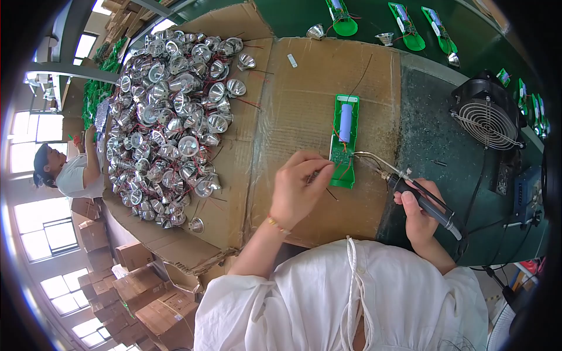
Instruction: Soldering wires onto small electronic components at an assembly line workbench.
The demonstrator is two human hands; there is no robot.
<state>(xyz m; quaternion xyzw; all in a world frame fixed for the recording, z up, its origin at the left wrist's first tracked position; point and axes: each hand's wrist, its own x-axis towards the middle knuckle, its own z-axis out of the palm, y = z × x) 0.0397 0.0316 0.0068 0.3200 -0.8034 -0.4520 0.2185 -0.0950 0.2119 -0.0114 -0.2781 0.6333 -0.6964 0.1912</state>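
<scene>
A narrow green plastic housing (343, 177) lies on the cardboard in front of me, its rounded end toward me. Inside it sit a purple-blue cylindrical battery cell (346, 123), thin red wires and a small green circuit board (342, 158). My left hand (300, 186) is at the housing's left edge, thumb and fingers pinched together. What they pinch is mostly hidden; a bit of something dark or silvery shows between them. My right hand (420, 219) grips a soldering iron (426, 203) with a thin metal feed tube (372, 156). Its tip end reaches the housing's right side, by the board.
A big pile of silver reflector cups (170, 123) with wires fills a cardboard tray on the left. A black fan (487, 120) and a blue box (528, 196) stand at right. More green housings (407, 26) lie along the back. Another person (73, 167) works at far left.
</scene>
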